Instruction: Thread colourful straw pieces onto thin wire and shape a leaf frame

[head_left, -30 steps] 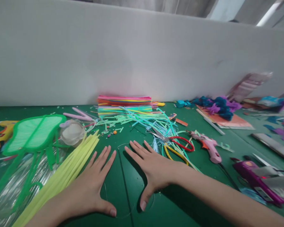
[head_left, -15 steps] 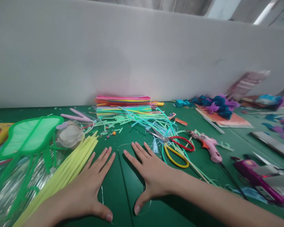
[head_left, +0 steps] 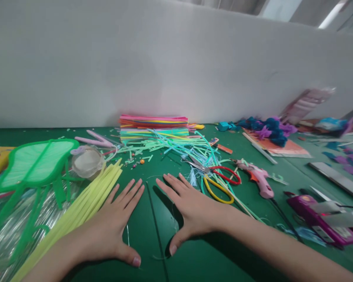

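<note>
My left hand (head_left: 119, 225) is spread flat, palm down, over the green tabletop (head_left: 153, 270), holding nothing. Its wrist lies beside a bundle of yellow-green strips (head_left: 85, 207). Opposite it, my right hand (head_left: 186, 209) also has its fingers apart and nothing in them; a dark shadow shows beneath its fingertips. A thin clear thread (head_left: 128, 235) curves on the table by my left thumb, and parts of it pass near or under both hands. Just beyond my right hand lie scissors (head_left: 219, 190) with one red and one yellow handle loop, blades on cut teal strips (head_left: 206, 147).
A green frame-like craft piece (head_left: 38, 158) and a round whitish cup (head_left: 88, 162) are at left. Colourful pipe cleaners (head_left: 154, 122) are stacked by the wall. A pink glue gun (head_left: 260, 180), purple power strip (head_left: 317, 221) and grey slab (head_left: 338, 178) lie at right.
The view has shifted slightly. The fingers of my right hand look a little higher off the table, with more shadow below them. My left hand stays nearly in place.
</note>
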Tool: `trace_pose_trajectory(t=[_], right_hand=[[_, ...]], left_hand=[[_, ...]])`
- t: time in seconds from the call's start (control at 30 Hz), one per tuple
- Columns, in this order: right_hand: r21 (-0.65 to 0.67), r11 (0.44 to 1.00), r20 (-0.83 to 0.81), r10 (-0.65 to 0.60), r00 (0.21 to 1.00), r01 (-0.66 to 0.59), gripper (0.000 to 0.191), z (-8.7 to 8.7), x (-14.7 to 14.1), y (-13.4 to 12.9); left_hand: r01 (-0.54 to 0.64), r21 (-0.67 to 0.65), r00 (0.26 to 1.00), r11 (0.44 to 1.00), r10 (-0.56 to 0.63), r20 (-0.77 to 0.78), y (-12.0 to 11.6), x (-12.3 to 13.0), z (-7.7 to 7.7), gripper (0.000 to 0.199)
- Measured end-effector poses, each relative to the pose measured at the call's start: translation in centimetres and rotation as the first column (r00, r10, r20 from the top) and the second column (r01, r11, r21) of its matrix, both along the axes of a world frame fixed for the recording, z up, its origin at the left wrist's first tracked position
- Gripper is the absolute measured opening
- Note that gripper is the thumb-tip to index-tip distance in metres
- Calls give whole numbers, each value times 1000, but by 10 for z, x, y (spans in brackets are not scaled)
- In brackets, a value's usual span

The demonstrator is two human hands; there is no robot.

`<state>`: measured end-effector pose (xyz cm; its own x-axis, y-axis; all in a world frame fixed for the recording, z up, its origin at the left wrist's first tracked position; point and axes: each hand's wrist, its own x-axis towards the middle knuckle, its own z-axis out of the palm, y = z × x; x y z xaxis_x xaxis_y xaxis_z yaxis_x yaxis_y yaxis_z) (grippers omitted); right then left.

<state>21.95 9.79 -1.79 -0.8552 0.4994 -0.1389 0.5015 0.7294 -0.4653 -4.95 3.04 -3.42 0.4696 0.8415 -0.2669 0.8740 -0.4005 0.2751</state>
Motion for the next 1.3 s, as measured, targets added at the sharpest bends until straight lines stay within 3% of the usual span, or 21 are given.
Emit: trace_pose_trajectory(t=[0.4,1.1,1.3], right_hand=[[-52,997,78,57,995,-53,145,6,6,14],[-85,996,149,53,987,-41,154,16,2,18],[-123,985,117,135,984,-121,158,17,-15,27]], left_hand=[[-23,-123,999,992,18,-48,2,3,14,146],[-38,-149,999,988,32,-42,6,5,15,143],[-24,-116,1000,993,23,-10,4,2,12,146]])
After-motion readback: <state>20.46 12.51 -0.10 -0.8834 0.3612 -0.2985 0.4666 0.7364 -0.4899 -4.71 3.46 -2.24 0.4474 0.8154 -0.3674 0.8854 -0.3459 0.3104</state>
